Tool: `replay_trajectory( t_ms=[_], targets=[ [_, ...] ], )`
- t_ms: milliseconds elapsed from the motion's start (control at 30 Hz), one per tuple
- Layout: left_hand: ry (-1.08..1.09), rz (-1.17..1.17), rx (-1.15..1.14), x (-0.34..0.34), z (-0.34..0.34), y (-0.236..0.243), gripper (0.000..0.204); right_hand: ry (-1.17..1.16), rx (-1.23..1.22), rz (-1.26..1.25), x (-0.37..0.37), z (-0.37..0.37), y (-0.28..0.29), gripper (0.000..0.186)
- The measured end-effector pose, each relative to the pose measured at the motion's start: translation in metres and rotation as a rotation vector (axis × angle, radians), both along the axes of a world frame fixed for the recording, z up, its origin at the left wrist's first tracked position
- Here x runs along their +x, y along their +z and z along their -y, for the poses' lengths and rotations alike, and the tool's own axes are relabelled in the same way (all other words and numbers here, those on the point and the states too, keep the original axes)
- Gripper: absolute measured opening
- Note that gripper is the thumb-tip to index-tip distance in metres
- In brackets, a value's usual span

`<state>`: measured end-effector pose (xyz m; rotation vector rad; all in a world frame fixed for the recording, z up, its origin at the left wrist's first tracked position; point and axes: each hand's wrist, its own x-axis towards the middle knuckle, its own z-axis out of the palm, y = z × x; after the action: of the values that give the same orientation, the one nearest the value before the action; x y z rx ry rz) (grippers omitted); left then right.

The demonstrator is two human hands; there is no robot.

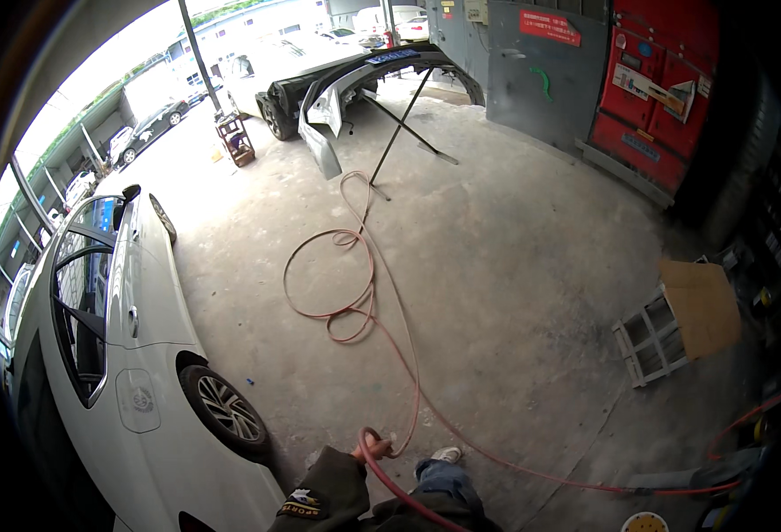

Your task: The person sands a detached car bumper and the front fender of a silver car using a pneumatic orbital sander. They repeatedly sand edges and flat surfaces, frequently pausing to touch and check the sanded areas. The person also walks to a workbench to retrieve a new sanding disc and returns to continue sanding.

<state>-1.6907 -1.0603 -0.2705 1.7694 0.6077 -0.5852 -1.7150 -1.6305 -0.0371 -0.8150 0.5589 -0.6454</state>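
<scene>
My left hand [373, 447] is closed around a reddish air hose [418, 381] near the lower edge, below the middle of the view. A thicker stretch of hose arches over the hand and runs down past my dark sleeve [324, 495]. From the hand, the thinner hose trails forward over the concrete floor into loose loops. Another length crosses the floor to the lower right. My right hand is out of view. One light shoe [447, 455] shows just right of the hand.
A white car [142, 355] stands close on the left. Ahead, a bumper cover [319, 146] rests on a crossed black stand [399, 129]. At right are a grey step stool [652, 341] with cardboard [699, 310] and a red cabinet [647, 97]. A round yellow perforated pad [646, 522] lies lower right.
</scene>
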Motion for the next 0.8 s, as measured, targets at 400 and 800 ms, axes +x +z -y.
replay_trajectory(
  t_ms=[400, 800],
  targets=[
    [0.416, 1.165, 0.405, 0.168, -0.096, 0.113, 0.043, -0.028, 0.017, 0.022, -0.040, 0.037, 0.016, 0.053],
    [-0.101, 0.055, 0.476, -0.088, -0.077, -0.033, 0.048, 0.028, 0.096, 0.142, -0.113, 0.080, -0.002, 0.054]
  ],
)
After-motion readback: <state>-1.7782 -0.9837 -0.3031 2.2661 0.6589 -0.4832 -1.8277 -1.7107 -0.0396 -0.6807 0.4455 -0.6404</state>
